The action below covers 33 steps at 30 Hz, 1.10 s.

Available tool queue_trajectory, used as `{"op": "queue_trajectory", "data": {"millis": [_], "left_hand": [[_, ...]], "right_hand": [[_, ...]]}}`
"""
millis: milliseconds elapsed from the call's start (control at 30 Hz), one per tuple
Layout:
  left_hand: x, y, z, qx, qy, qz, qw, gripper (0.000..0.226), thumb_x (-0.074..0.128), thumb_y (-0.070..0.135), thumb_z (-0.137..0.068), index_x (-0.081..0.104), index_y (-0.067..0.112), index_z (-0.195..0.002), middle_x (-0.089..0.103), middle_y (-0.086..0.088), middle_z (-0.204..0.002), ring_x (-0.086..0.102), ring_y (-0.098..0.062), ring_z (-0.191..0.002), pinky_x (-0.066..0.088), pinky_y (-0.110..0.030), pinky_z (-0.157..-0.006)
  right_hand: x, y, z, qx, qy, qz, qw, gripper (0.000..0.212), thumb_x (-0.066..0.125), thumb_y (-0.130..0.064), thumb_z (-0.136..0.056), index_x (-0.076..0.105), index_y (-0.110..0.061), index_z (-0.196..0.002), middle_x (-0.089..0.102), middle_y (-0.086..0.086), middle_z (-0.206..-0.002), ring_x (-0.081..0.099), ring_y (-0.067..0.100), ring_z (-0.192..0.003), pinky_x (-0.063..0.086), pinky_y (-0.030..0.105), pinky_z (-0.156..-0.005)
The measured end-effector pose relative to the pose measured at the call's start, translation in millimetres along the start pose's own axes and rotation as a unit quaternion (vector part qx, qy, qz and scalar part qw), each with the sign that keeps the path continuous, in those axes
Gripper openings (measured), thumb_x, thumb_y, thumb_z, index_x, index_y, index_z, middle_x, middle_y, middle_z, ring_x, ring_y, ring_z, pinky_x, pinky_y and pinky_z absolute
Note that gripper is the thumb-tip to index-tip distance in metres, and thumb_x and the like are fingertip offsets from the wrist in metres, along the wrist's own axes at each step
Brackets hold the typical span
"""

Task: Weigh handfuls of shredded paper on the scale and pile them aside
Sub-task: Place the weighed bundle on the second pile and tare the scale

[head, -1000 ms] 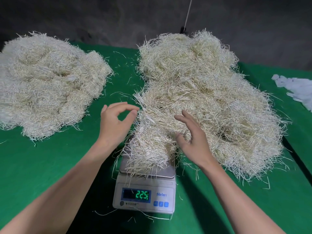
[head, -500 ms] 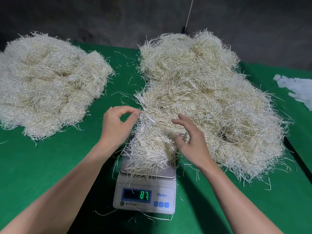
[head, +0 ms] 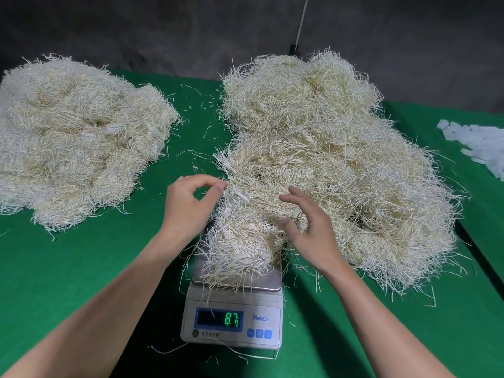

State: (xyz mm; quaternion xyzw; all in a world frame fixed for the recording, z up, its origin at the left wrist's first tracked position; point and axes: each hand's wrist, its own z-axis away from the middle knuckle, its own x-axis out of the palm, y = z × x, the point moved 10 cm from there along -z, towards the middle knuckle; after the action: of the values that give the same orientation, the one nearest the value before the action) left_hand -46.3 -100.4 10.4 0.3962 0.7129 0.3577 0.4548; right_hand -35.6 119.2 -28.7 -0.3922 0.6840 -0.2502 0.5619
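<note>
**A:** Shredded paper (head: 240,246) is what the head view centres on: one handful sits on the scale (head: 234,320) at lower centre of the frame, and its display reads 87. See the trouble?

**B:** The handful's upper right edge seems to run straight into the big supply heap (head: 335,170) filling centre right. If strands bridge the two, the heap may carry part of the load and the reading would be false.

**A:** And the hands?

**B:** The left hand (head: 191,205) is curled at the handful's upper left corner, thumb and forefinger nearly meeting; it may be pinching a few strands, though I cannot tell. The right hand (head: 311,227) is spread open, fingertips brushing the handful's right side, gripping nothing. Either touch, I'd judge, could press or lift and shift the number.

**A:** Anything else?

**B:** Strands droop over the pan's front edge toward the green table (head: 81,268); if they rest there, again a low reading. And on lifting, tangled strands could drag extra paper from the heap toward the weighed pile (head: 71,137) at upper left.
</note>
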Motion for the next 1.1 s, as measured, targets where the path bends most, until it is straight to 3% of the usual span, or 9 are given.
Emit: {"op": "queue_trajectory", "data": {"millis": [167,367,500,633,767,833,933,1033,1100], "left_hand": [[7,5,-7,0.006,-0.007,0.001,1.000,0.022,0.064,0.016,-0.086,0.068,0.034,-0.075,0.066,0.024,-0.084,0.059,0.012,-0.083,0.036,-0.047,-0.107],[46,36,-28,0.035,-0.046,-0.005,0.998,0.015,0.064,0.017,-0.087,0.069,0.030,-0.081,0.065,0.024,-0.082,0.058,0.017,-0.081,0.036,0.002,-0.078],[95,76,-41,0.087,-0.087,-0.004,0.992,0.009,0.063,0.016,-0.088,0.071,0.022,-0.087,0.063,0.025,-0.081,0.056,0.018,-0.077,0.038,0.002,-0.074],[159,105,-50,0.117,-0.141,-0.015,0.983,0.010,0.063,0.012,-0.088,0.070,0.019,-0.090,0.061,0.022,-0.078,0.056,0.015,-0.071,0.042,-0.001,-0.067],[228,103,-66,0.045,-0.190,-0.040,0.980,0.012,0.064,0.011,-0.087,0.069,0.016,-0.097,0.068,0.008,-0.091,0.057,0.005,-0.074,0.046,-0.007,-0.072],[264,92,-71,-0.041,-0.242,-0.015,0.969,0.029,0.069,0.010,-0.083,0.062,0.016,-0.110,0.064,-0.004,-0.115,0.059,-0.009,-0.093,0.049,-0.023,-0.089],[318,92,-68,-0.072,-0.361,-0.050,0.928,0.085,0.080,0.018,-0.071,0.033,0.020,-0.142,0.043,0.002,-0.140,0.044,-0.019,-0.127,0.041,-0.033,-0.103],[351,98,-73,-0.099,-0.365,-0.005,0.926,0.055,0.077,0.009,-0.073,0.052,0.017,-0.122,0.063,-0.002,-0.109,0.063,-0.016,-0.100,0.055,-0.033,-0.084],[353,96,-85,-0.146,-0.292,0.052,0.944,0.031,0.073,0.010,-0.078,0.059,0.017,-0.104,0.065,-0.004,-0.085,0.062,-0.009,-0.066,0.055,-0.025,-0.062]], "right_hand": [[-41,33,-11,0.062,0.100,-0.020,0.993,0.039,0.052,0.002,-0.090,0.055,-0.019,-0.123,0.053,-0.005,-0.132,0.046,0.008,-0.124,0.033,0.028,-0.110],[-93,82,-39,0.121,0.146,0.102,0.977,0.039,0.051,0.004,-0.090,0.053,-0.007,-0.127,0.055,0.008,-0.130,0.058,0.016,-0.105,0.043,0.026,-0.097],[-151,101,-73,0.115,0.174,0.272,0.940,0.054,0.065,-0.006,-0.082,0.048,-0.014,-0.133,0.050,0.007,-0.135,0.042,0.025,-0.127,0.031,0.035,-0.109],[-185,160,-86,0.241,0.066,0.319,0.914,0.087,0.078,-0.021,-0.072,0.030,-0.023,-0.144,0.040,0.014,-0.136,0.045,0.029,-0.119,0.045,0.041,-0.094],[-172,176,-97,0.173,-0.033,0.374,0.910,0.013,0.060,-0.008,-0.084,0.057,-0.020,-0.085,0.057,0.005,-0.097,0.055,0.019,-0.084,0.046,0.023,-0.067],[-184,171,-110,0.140,0.003,0.245,0.960,0.028,0.057,-0.008,-0.088,0.047,-0.015,-0.063,0.050,-0.002,-0.066,0.050,0.009,-0.059,0.033,0.011,-0.051],[-200,148,-122,0.101,0.039,-0.089,0.990,0.019,0.064,-0.013,-0.088,0.059,0.000,-0.074,0.054,0.001,-0.062,0.044,0.003,-0.045,0.035,0.012,-0.042],[-198,120,-127,0.063,0.007,-0.203,0.977,0.003,0.065,-0.008,-0.086,0.062,-0.008,-0.087,0.060,-0.001,-0.075,0.053,0.000,-0.052,0.042,0.012,-0.049],[-206,120,-127,0.047,0.069,-0.252,0.964,0.025,0.062,-0.003,-0.085,0.056,-0.021,-0.100,0.059,-0.004,-0.094,0.059,-0.005,-0.072,0.047,0.012,-0.060]]}}
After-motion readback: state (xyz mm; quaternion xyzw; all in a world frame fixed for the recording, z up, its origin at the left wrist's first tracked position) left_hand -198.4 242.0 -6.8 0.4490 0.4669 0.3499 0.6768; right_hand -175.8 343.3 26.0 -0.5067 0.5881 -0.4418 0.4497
